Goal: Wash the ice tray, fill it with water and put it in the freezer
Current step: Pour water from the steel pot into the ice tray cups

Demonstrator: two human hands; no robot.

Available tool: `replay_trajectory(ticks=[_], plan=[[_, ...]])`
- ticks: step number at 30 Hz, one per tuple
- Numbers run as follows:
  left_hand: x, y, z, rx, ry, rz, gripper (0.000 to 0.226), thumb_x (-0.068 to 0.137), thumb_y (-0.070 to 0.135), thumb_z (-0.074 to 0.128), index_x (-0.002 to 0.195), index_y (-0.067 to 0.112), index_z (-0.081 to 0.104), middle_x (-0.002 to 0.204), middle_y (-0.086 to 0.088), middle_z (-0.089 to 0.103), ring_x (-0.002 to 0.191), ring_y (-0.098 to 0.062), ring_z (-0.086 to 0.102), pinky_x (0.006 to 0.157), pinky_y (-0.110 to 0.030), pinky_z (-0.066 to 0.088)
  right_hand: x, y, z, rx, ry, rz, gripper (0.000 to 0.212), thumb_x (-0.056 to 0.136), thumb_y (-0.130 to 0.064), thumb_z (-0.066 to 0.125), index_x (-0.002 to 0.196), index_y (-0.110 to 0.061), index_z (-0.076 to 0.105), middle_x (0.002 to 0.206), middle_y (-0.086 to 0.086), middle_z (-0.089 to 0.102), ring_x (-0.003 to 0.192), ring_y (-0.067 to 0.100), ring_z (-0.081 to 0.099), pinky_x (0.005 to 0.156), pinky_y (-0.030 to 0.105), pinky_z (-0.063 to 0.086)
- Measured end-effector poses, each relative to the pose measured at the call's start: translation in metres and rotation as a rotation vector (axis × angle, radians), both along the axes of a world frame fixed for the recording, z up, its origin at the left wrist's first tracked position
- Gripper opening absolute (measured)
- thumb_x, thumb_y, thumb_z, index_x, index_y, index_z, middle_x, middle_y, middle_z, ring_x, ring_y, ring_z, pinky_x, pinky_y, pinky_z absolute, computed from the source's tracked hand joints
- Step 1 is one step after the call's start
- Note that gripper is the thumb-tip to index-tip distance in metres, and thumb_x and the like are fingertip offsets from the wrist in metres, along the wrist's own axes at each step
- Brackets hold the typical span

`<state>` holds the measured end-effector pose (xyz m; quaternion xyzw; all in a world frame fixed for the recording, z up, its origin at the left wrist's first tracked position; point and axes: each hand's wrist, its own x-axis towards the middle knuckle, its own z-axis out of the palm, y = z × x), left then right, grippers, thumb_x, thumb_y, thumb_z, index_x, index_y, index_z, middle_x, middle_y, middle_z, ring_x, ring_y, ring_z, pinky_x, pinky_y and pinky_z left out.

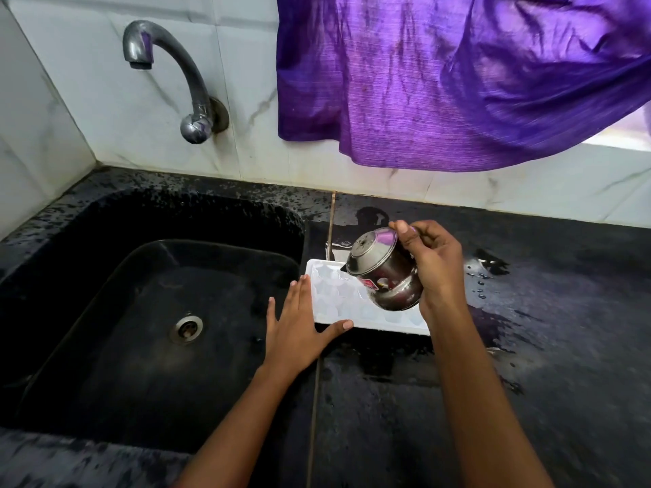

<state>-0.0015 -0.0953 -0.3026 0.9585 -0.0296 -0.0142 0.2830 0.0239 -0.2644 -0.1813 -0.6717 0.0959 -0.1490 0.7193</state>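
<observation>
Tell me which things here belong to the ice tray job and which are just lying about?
In the job: ice tray on the counter; steel pot, tilted over it in the right hand; left hand, flat against the tray's edge.
Just about: purple cloth; tap, not running; sink.

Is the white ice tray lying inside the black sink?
No, the ice tray lies on the wet counter just right of the sink, with the steel cup held over it.

The wet black counter (546, 346) bears a white ice tray (336, 297).
</observation>
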Motion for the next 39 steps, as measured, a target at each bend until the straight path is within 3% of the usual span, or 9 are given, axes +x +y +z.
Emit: replay_trajectory(ticks=[7,12,25,31,33,36,39], plan=[[0.0,0.0,0.0,0.019,-0.02,-0.003,0.119,0.059,0.089,0.02,0.15,0.018,-0.005,0.16,0.005,0.0,0.144,-0.006,-0.009,0.114,-0.039,-0.011,0.002,0.007,0.004,-0.103,0.006,0.008,0.016,0.08,-0.023,0.07,0.073,-0.015,0.059,0.073,-0.001,0.064,0.072,0.011,0.058,0.079,0.035,0.05],[0.001,0.0,0.002,0.015,-0.027,-0.02,0.118,0.061,0.087,0.022,0.15,0.014,-0.006,0.16,0.002,-0.002,0.144,-0.008,-0.012,0.116,-0.035,-0.011,0.004,0.009,0.007,-0.148,-0.008,0.01,0.015,0.079,-0.025,0.071,0.074,-0.017,0.061,0.076,-0.002,0.065,0.072,0.009,0.059,0.073,0.026,0.051],[0.0,0.0,0.003,-0.065,-0.027,-0.048,0.115,0.068,0.081,0.034,0.15,0.011,-0.007,0.16,-0.002,-0.006,0.144,-0.009,-0.015,0.114,-0.027,-0.011,0.007,0.009,0.011,-0.166,-0.055,0.013,0.016,0.079,-0.026,0.072,0.071,-0.018,0.059,0.069,-0.007,0.061,0.068,0.006,0.055,0.066,0.02,0.047],[0.0,0.0,0.003,-0.056,-0.041,-0.05,0.115,0.066,0.081,0.031,0.15,0.011,-0.006,0.16,-0.002,-0.005,0.144,-0.01,-0.015,0.112,-0.027,-0.013,0.005,0.007,0.009,-0.052,-0.032,0.002,0.017,0.079,-0.022,0.071,0.075,-0.012,0.059,0.076,0.003,0.066,0.078,0.015,0.058,0.078,0.032,0.046],[0.0,0.0,0.003,-0.05,-0.043,-0.049,0.115,0.067,0.081,0.031,0.15,0.011,-0.007,0.16,-0.002,-0.005,0.144,-0.01,-0.014,0.112,-0.027,-0.013,0.003,0.005,0.009,0.001,-0.037,0.007,0.016,0.081,-0.02,0.069,0.076,-0.01,0.058,0.073,-0.002,0.07,0.079,0.015,0.06,0.079,0.03,0.047],[0.0,-0.001,0.003,-0.039,-0.036,-0.045,0.112,0.071,0.079,0.035,0.15,0.012,-0.007,0.16,-0.001,-0.005,0.144,-0.01,-0.015,0.111,-0.028,-0.015,0.001,0.002,0.009,0.115,-0.038,-0.004,0.015,0.082,-0.017,0.068,0.072,-0.012,0.058,0.081,0.008,0.07,0.083,0.018,0.063,0.077,0.027,0.051],[-0.001,-0.001,0.003,-0.03,-0.031,-0.037,0.109,0.075,0.077,0.038,0.15,0.012,-0.007,0.16,0.0,-0.005,0.144,-0.01,-0.015,0.112,-0.032,-0.015,-0.004,-0.005,0.012,0.253,-0.057,-0.03,0.015,0.084,-0.015,0.065,0.071,-0.013,0.058,0.081,0.001,0.074,0.082,0.013,0.069,0.072,0.022,0.055]])
